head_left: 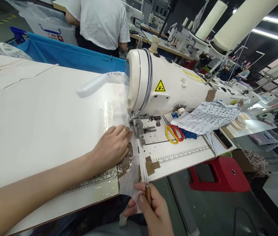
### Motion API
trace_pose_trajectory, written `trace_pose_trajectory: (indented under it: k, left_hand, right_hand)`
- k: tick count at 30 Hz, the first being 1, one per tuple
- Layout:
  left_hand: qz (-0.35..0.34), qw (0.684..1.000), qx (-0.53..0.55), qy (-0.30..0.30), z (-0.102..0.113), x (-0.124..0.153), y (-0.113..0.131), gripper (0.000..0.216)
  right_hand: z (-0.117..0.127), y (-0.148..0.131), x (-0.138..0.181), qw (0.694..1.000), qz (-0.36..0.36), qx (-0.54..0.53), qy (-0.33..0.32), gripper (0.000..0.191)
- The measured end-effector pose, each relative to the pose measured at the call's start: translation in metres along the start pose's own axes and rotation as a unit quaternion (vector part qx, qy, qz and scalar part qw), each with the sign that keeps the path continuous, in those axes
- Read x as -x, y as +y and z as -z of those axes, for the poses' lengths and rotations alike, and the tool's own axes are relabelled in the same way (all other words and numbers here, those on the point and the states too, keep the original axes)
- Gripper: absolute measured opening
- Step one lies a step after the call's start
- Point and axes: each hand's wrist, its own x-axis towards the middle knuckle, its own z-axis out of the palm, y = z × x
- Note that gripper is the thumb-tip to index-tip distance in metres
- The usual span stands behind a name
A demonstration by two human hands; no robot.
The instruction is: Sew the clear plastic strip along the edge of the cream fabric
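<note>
1. Left hand (113,144) is laid flat, palm down and fingers together, pressing the white fabric strip (126,157) beside the presser foot (135,126).
2. Right hand (153,209) is curled at the table edge, pinching the strip's near end together with a wooden-handled awl (148,193).

Scissors (174,132) right of presser foot (139,126)

Your sewing machine (163,85) is glossy white enamel with a bare metal presser foot (141,126) below. Left of it lies smooth matt white cloth (43,108); right, printed paper (209,116) and plastic-handled scissors (174,132); shiny tape (109,113) beside it.
</note>
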Motion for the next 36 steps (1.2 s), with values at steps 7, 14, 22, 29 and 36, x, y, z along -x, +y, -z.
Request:
trace_pose_trajectory:
  k: [7, 14, 22, 29, 36]
  left_hand:
    - [0.019, 0.999, 0.032, 0.012, -0.008, -0.006, -0.009, 0.041]
    - [0.014, 0.999, 0.034, 0.033, -0.014, -0.004, -0.012, 0.046]
    - [-0.005, 0.999, 0.029, 0.024, -0.005, -0.001, 0.0, 0.04]
    - [-0.012, 0.999, 0.038, 0.029, -0.003, 0.001, 0.004, 0.036]
    - [-0.004, 0.999, 0.041, 0.029, -0.006, 0.002, 0.003, 0.038]
  right_hand:
    - [0.007, 0.0, -0.003, 0.996, 0.055, 0.069, -0.001, 0.041]
    - [0.015, 0.006, -0.004, 0.991, 0.095, 0.098, 0.002, 0.036]
    - [0.014, -0.004, -0.004, 0.99, 0.076, 0.117, -0.003, 0.036]
    - [0.011, -0.009, -0.005, 0.983, 0.103, 0.154, 0.002, 0.038]
    - [0.01, -0.013, -0.002, 0.978, 0.113, 0.176, 0.009, 0.034]
